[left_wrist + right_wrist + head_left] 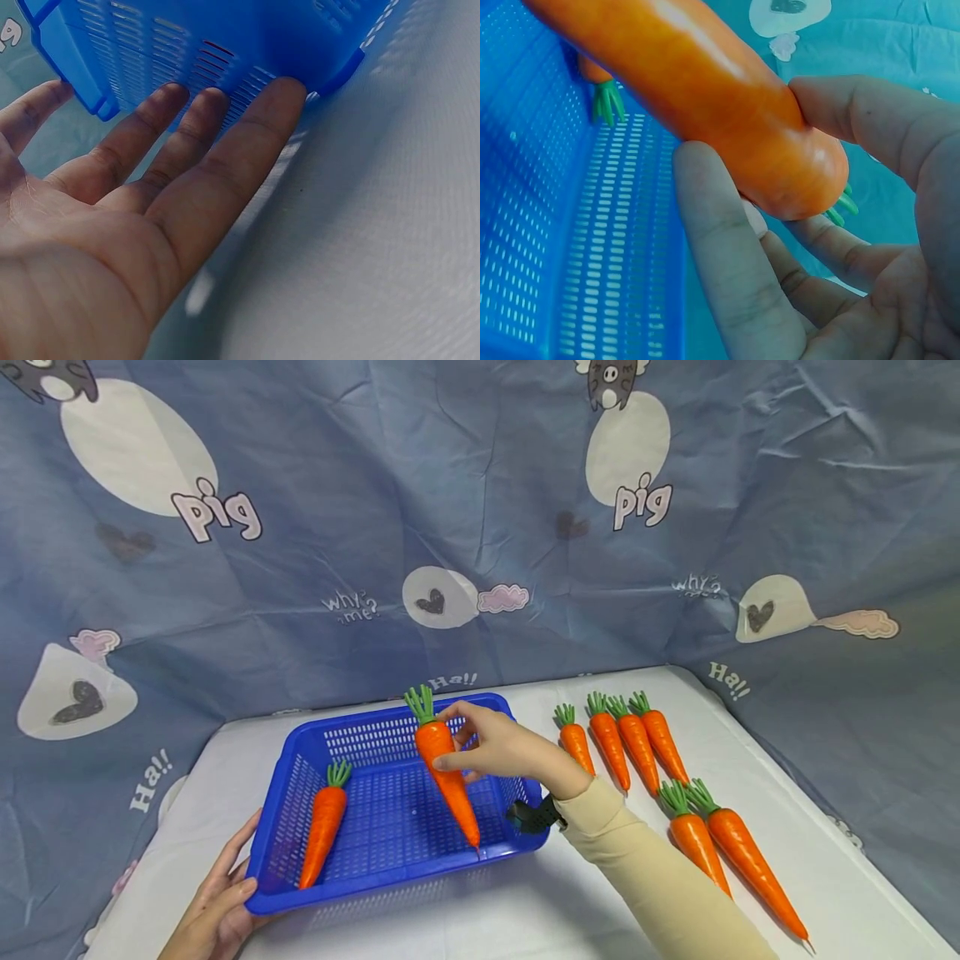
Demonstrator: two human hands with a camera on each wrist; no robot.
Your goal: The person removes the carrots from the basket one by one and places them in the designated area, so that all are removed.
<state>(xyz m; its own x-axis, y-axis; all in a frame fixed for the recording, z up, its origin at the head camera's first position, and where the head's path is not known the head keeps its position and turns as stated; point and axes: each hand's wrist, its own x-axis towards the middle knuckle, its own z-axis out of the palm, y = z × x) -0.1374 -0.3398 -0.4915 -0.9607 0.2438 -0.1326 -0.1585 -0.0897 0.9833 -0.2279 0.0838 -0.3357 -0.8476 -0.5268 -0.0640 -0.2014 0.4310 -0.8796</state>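
In the head view a blue plastic basket (397, 870) has one orange carrot (325, 827) lying along its left side, green top toward the back. Above the basket floor, my right hand (491, 743) pinches a second carrot (450, 781) between thumb and fingers, its tip slanting down to the right. The right wrist view shows this carrot (727, 112) close up with fingers on both sides. My left hand (221, 893) is at the basket's left front corner. In the left wrist view its nearly straight fingers (217, 165) touch the outer wall of the basket (247, 37).
Several more carrots (637, 739) lie on the white table (592, 893) to the right of the basket, two of them (753, 860) nearer the front. A blue-grey printed cloth (480, 527) hangs behind the table. A dark strap (536, 814) is on the right wrist.
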